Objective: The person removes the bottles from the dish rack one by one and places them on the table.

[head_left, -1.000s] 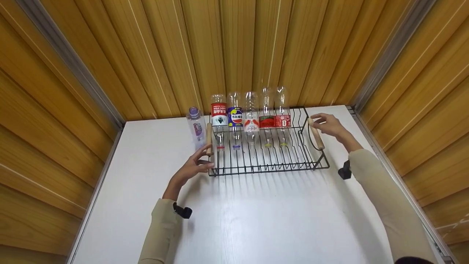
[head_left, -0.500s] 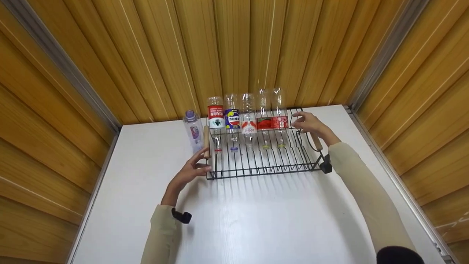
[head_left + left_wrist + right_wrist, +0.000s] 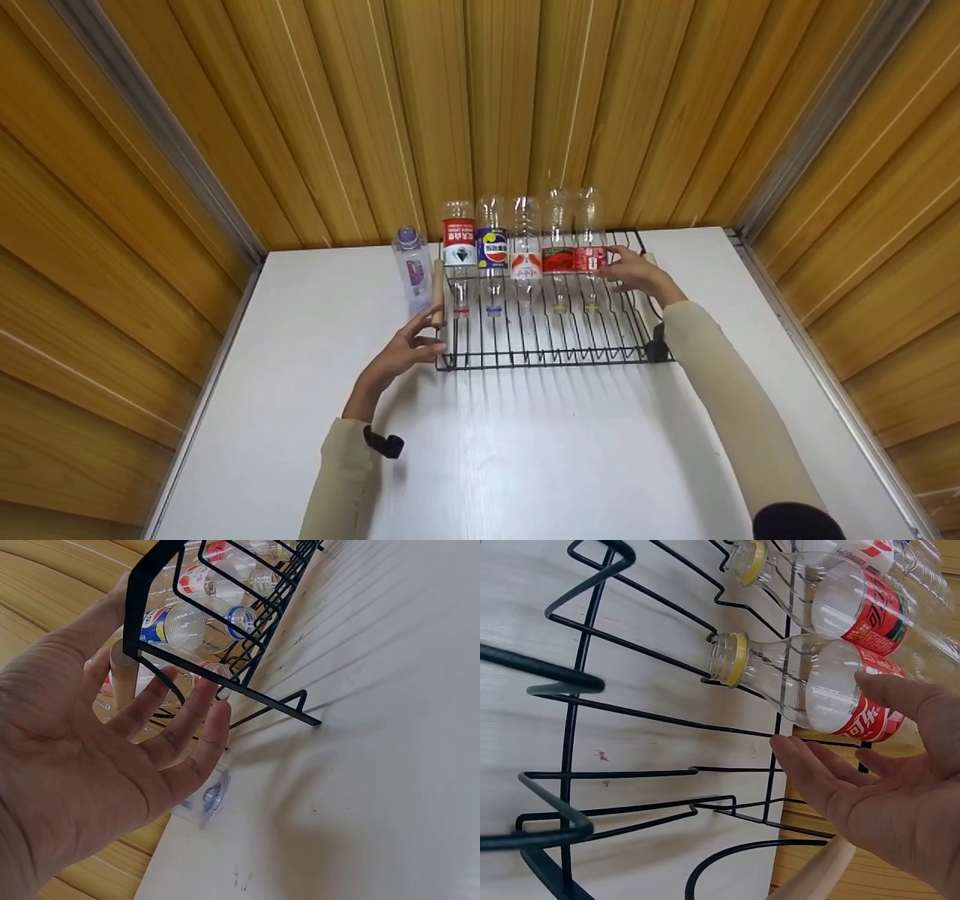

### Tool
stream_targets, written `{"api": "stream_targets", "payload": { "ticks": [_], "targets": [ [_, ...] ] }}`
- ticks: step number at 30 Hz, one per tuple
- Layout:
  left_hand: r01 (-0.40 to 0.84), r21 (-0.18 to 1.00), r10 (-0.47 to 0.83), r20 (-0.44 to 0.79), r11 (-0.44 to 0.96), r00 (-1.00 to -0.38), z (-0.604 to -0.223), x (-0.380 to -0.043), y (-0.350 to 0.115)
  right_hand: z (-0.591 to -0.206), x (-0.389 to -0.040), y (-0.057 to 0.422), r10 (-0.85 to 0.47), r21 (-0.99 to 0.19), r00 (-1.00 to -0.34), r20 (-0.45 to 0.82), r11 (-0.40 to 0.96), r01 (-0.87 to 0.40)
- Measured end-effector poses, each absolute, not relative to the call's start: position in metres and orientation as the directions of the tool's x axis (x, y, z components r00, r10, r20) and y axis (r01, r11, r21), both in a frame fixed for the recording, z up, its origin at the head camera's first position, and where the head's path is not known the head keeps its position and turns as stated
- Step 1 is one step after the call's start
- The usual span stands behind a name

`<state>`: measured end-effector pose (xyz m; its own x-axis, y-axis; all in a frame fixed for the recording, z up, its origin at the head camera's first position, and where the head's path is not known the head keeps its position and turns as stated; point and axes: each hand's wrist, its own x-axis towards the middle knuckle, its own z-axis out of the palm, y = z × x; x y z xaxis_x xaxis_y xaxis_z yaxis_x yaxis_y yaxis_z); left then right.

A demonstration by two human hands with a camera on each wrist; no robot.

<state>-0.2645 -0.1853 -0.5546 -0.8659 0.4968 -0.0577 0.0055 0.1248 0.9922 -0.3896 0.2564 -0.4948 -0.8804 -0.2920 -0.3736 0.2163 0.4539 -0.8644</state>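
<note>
A black wire rack (image 3: 555, 357) with wooden handles stands on the white table. Five clear plastic bottles lean in it, caps toward the front. My left hand (image 3: 401, 356) holds the rack's left end, thumb at the front corner and fingers at the wooden handle (image 3: 438, 289); in the left wrist view the fingers (image 3: 176, 735) overlap the wire frame. My right hand (image 3: 641, 276) is at the rightmost bottle (image 3: 590, 259), which has a red label and yellow cap. In the right wrist view its thumb overlaps the label, with the fingers (image 3: 814, 769) extended along the bottle's other side.
A clear bottle with a purple cap (image 3: 411, 262) stands upright left of the rack, near the left hand. Wood-patterned panels (image 3: 495, 97) rise behind and at both sides. The white table (image 3: 510, 450) extends in front of the rack.
My right hand has left the rack's right handle and moved left to the rightmost bottle. The left hand stays at the rack's left end. The head view has shifted slightly.
</note>
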Motion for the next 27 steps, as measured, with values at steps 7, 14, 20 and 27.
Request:
{"api": "stream_targets", "payload": {
  "ticks": [7, 14, 20, 27],
  "targets": [
    [-0.007, 0.991, 0.475, -0.069, 0.131, -0.877, -0.555, -0.266, -0.183, -0.502, -0.392, 0.254, -0.307, -0.874, -0.870, -0.385, 0.425, 0.237],
    [-0.020, 0.988, 0.486, -0.093, 0.154, -0.869, -0.556, -0.263, -0.184, -0.511, -0.394, 0.247, -0.309, -0.893, -0.873, -0.377, 0.370, 0.255],
    [-0.032, 0.989, 0.478, -0.100, 0.147, -0.873, -0.556, -0.262, -0.184, -0.514, -0.394, 0.245, -0.304, -0.884, -0.872, -0.383, 0.394, 0.251],
    [-0.015, 0.988, 0.476, -0.086, 0.151, -0.875, -0.553, -0.263, -0.183, -0.509, -0.395, 0.244, -0.305, -0.880, -0.878, -0.369, 0.417, 0.226]
  ]
}}
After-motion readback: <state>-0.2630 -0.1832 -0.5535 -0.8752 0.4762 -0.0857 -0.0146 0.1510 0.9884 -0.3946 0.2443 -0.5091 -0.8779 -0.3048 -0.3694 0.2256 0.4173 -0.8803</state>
